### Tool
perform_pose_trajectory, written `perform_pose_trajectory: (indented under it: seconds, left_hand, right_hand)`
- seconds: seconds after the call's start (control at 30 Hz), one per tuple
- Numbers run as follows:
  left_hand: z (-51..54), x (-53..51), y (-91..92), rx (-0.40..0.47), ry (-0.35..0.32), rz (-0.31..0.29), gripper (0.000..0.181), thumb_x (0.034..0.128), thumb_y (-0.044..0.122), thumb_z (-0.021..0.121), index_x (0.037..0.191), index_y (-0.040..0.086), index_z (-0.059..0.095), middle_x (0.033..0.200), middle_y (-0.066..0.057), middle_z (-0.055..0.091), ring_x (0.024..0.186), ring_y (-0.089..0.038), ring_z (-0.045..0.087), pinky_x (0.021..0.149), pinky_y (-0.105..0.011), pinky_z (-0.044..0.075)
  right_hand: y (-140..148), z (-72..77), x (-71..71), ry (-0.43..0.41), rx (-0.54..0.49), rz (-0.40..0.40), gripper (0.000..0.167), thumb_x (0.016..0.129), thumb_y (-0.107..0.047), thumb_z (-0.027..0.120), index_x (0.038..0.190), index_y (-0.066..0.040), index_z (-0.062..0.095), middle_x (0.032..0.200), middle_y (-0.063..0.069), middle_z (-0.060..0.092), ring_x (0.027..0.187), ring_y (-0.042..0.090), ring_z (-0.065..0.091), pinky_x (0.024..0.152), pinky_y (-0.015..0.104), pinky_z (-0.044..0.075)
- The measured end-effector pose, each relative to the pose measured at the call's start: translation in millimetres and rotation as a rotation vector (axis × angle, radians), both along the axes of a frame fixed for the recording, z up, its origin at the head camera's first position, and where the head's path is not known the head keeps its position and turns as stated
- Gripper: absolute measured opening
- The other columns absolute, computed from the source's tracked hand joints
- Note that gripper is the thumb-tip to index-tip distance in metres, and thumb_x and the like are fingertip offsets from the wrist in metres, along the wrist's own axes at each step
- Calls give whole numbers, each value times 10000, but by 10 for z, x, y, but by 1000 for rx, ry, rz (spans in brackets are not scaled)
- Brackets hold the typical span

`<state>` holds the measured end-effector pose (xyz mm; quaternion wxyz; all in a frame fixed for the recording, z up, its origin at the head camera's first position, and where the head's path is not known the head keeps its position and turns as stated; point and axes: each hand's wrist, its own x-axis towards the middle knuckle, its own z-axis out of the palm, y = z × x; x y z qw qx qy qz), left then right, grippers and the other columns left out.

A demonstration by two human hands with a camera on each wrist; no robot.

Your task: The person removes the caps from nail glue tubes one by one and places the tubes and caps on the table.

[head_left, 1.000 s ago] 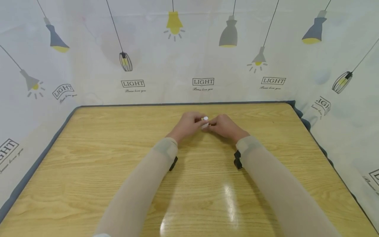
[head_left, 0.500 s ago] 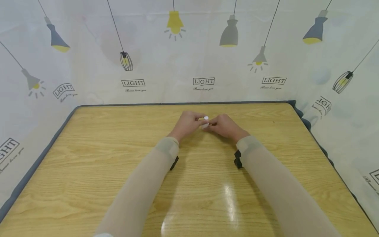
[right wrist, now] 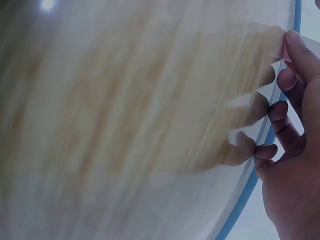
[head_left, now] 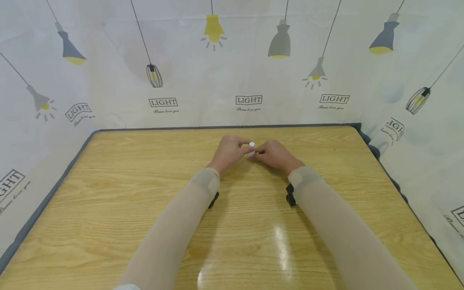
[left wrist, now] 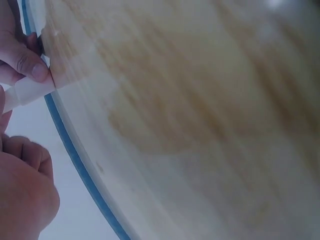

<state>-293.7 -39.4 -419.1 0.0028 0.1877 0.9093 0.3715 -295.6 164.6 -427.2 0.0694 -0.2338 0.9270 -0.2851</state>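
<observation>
A small white bottle (head_left: 251, 153) stands upright on the wooden table (head_left: 145, 193), near its far edge. The left hand (head_left: 229, 153) pinches its white cap (head_left: 251, 144) between thumb and fingers, from the left. Lower down, the right hand (head_left: 276, 154) holds the bottle's body from the right. In the left wrist view the pale bottle (left wrist: 34, 91) shows between the right thumb and the left fingers, its base at the tabletop. In the right wrist view the right hand (right wrist: 300, 135) has its fingertips at the table surface; most of the bottle is hidden there.
A light cloth printed with hanging lamps (head_left: 214, 72) encloses the back and sides of the table. Dark blue edging (head_left: 174, 128) runs along the table's rim. Black wrist cameras sit under both sleeves (head_left: 174, 225).
The left wrist and forearm have shifted very slightly to the right, with the fingers staying at the cap. The right hand and the bottle look unmoved.
</observation>
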Motion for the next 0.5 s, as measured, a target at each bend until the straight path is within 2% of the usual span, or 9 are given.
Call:
perform_pose_trajectory:
  seconds: [0.1, 0.13, 0.2, 0.27, 0.37, 0.43, 0.5]
  left_hand:
    - [-34, -21, -7, 59, -61, -12, 402, 1002, 398, 749, 1309, 138, 769, 691, -12, 566, 605, -108, 407, 578, -236, 371]
    - [-45, -29, -10, 81, -83, -19, 405, 1010, 390, 741, 1327, 139, 759, 648, -5, 500, 577, -107, 379, 560, -238, 357]
    - [-59, -44, -14, 114, -119, -33, 407, 1022, 378, 726, 1355, 143, 742, 628, 5, 456, 547, -97, 359, 542, -233, 349]
    - [-63, -51, -18, 133, -135, -34, 405, 1023, 370, 727, 1360, 146, 739, 695, 19, 559, 551, -95, 362, 543, -235, 356]
    - [-52, -52, -17, 125, -131, -22, 398, 1012, 370, 741, 1348, 156, 746, 910, -7, 726, 596, -97, 394, 566, -236, 379]
    - [-42, -47, -9, 101, -122, -5, 396, 1001, 384, 752, 1337, 173, 754, 1023, -21, 773, 629, -105, 418, 583, -238, 393]
    - [-29, -38, 3, 72, -121, 12, 398, 995, 401, 757, 1331, 188, 759, 1015, -65, 779, 656, -119, 441, 596, -243, 403]
  right_hand:
    - [-3, -6, -1, -17, -1, -10, 291, 1018, -358, 739, 1270, -223, 794, 1257, 52, 785, 881, 156, 622, 901, 357, 507]
    - [-4, -8, -2, -23, -2, -13, 295, 1020, -362, 735, 1275, -223, 790, 1270, 53, 780, 897, 153, 630, 909, 358, 511]
    - [-8, -10, -3, -32, -4, -18, 299, 1024, -369, 730, 1278, -225, 789, 1271, 55, 781, 888, 166, 631, 899, 364, 504]
    - [-10, -11, -7, -30, -3, -20, 304, 1025, -376, 728, 1283, -226, 787, 1266, 55, 783, 881, 165, 626, 897, 363, 501]
    - [-11, -16, -11, -24, 0, -21, 319, 1024, -388, 726, 1295, -230, 778, 1246, 52, 793, 855, 173, 606, 888, 366, 492]
    - [-9, -21, -11, -23, 7, -23, 330, 1021, -400, 726, 1301, -233, 774, 1233, 49, 798, 858, 170, 599, 889, 368, 489]
    - [-4, -27, -10, -26, 13, -26, 338, 1017, -409, 729, 1305, -237, 771, 1218, 52, 803, 849, 182, 590, 885, 377, 484]
